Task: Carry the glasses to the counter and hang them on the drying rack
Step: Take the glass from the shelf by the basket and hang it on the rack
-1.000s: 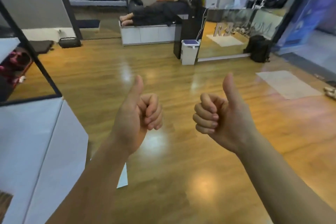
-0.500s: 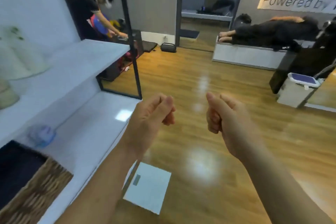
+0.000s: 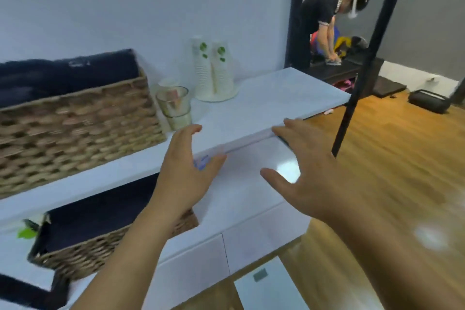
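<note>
While both my hands are empty, left hand [image 3: 187, 171] and right hand [image 3: 310, 176] spread open before the white shelf [image 3: 264, 106], I judge I'm at the fetching step. Glasses [image 3: 175, 107] stand stacked beside the basket [image 3: 75, 118]; next, reach and grip them gently.

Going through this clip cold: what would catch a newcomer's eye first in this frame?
Two bare, open hands fill the middle, the left hand and right hand, spread over the front edge of a white shelf and holding nothing. Just beyond the left hand stands a clear glass, with stacks of paper cups behind it and a large wicker basket to its left. At top right, another person bends over in the background.
</note>
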`<state>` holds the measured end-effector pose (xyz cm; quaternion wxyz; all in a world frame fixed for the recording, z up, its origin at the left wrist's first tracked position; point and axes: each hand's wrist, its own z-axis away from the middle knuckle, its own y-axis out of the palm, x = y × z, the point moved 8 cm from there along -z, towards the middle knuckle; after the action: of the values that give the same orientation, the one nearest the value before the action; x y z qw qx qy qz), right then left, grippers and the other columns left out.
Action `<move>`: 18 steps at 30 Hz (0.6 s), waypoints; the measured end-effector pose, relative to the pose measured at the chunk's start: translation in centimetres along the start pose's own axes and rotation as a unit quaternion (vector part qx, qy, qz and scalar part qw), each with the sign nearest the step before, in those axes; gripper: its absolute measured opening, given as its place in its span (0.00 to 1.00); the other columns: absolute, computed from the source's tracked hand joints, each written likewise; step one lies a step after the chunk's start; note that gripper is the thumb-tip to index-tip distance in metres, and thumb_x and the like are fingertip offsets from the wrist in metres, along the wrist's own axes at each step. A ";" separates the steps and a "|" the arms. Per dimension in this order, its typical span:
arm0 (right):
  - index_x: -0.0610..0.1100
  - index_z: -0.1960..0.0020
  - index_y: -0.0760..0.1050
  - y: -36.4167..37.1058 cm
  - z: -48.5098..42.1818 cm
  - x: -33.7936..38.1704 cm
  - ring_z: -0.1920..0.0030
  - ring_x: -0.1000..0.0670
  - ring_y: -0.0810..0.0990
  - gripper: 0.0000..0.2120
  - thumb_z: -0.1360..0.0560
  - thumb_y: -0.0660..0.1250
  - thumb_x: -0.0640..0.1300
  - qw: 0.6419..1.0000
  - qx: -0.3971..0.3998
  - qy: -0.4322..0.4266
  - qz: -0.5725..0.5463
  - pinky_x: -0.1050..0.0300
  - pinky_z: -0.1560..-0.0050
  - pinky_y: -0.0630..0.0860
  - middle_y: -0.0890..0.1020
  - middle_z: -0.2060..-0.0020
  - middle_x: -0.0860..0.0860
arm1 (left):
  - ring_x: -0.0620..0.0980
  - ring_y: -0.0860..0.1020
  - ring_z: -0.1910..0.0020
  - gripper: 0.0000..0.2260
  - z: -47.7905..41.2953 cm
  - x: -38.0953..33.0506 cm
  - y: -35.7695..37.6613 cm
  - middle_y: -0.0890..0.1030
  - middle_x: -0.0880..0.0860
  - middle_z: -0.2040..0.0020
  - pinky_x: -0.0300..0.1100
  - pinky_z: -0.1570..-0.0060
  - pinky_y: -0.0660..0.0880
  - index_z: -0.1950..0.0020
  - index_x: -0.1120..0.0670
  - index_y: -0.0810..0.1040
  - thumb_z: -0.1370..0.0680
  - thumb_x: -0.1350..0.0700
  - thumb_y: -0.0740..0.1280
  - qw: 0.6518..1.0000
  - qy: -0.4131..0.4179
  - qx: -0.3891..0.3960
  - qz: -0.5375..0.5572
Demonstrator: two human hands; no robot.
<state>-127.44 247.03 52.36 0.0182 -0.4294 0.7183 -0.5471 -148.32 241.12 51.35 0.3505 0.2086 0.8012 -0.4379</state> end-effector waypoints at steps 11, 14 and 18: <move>0.48 0.20 0.47 17.2 -18.0 2.4 0.23 0.52 0.56 0.44 0.27 0.70 0.51 0.975 0.182 -0.003 -0.126 0.58 0.26 0.55 0.57 0.21 0.51 | 0.50 0.56 0.25 0.42 -11.2 12.0 2.3 0.54 0.54 0.24 0.39 0.35 0.59 0.21 0.55 0.49 0.27 0.55 0.73 0.964 -0.183 -0.155 0.112; 0.47 0.20 0.49 20.8 -21.2 2.6 0.25 0.49 0.63 0.43 0.28 0.67 0.52 0.962 0.211 0.031 -0.170 0.54 0.27 0.60 0.62 0.23 0.47 | 0.50 0.54 0.24 0.42 -12.4 13.0 3.6 0.54 0.54 0.23 0.37 0.36 0.58 0.22 0.55 0.48 0.27 0.56 0.73 0.960 -0.187 -0.182 0.103; 0.50 0.28 0.65 24.2 -23.8 3.3 0.38 0.47 0.77 0.42 0.37 0.53 0.70 0.950 0.207 0.071 -0.224 0.47 0.36 0.72 0.80 0.38 0.48 | 0.44 0.59 0.24 0.44 -14.1 14.3 2.5 0.59 0.50 0.23 0.38 0.29 0.61 0.21 0.53 0.49 0.27 0.48 0.74 0.939 -0.185 -0.253 0.139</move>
<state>-155.75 264.08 43.98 -0.0671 -0.5261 0.4739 -0.7029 -161.57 254.75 44.53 0.5915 0.1377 0.7694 -0.1979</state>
